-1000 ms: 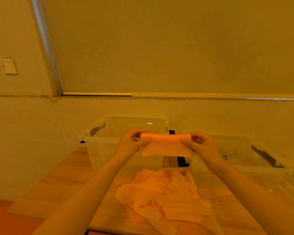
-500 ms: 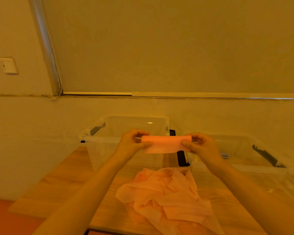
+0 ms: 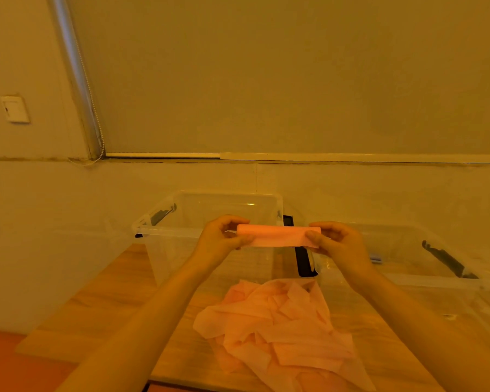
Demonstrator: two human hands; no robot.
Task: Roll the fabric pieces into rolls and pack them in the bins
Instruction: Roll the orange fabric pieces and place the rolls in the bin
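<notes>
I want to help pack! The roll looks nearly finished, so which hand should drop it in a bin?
Probably the left hand: it grips the roll right in front of the left bin, though the right hand is about as near the right bin.

Wooden table [image 3: 102, 304] with a pale, grained top, seen from its near edge. Resting directly on it: a heap of loose pink fabric pieces [image 3: 277, 326] at the near centre; a clear plastic bin [image 3: 164, 236] with dark latches at the far left; a second clear bin [image 3: 436, 281] at the right. A black object [image 3: 303, 261], not identifiable, stands between the two bins.
</notes>
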